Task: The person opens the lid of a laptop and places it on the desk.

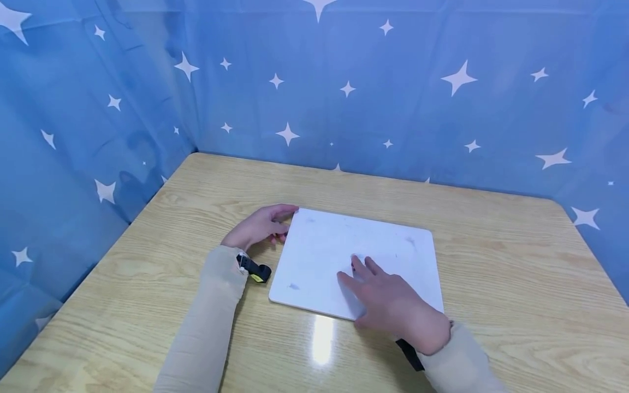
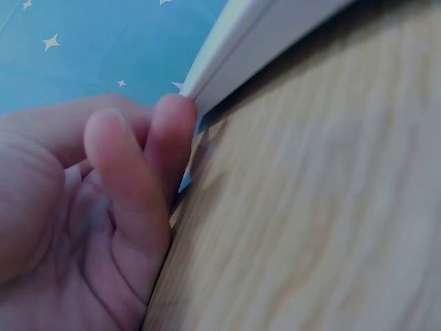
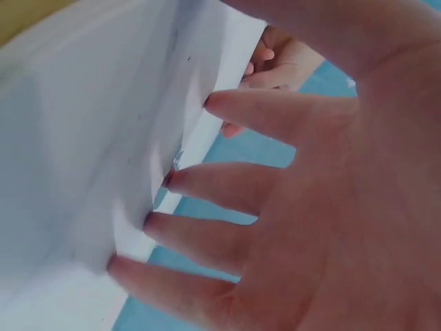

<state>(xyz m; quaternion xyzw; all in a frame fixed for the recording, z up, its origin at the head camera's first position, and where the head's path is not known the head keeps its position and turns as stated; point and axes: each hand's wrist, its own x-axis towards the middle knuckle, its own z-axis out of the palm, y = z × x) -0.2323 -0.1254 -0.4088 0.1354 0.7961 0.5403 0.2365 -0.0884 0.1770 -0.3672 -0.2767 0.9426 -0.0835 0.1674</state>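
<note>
A white rectangular board with rounded corners and faint grey smudges lies on the wooden table. At its far left corner is my left hand, the fingers loosely bent and a fingertip right at the board's edge; the left wrist view shows nothing in the palm. My right hand is over the board's near right part, palm down. In the right wrist view its fingers are spread and nearly straight, with the fingertips at the white surface.
Wood-grain tabletop surrounds the board, with a bright light reflection near its front edge. A blue curtain with white stars hangs behind the table and along its left side. A black strap device sits on the left wrist.
</note>
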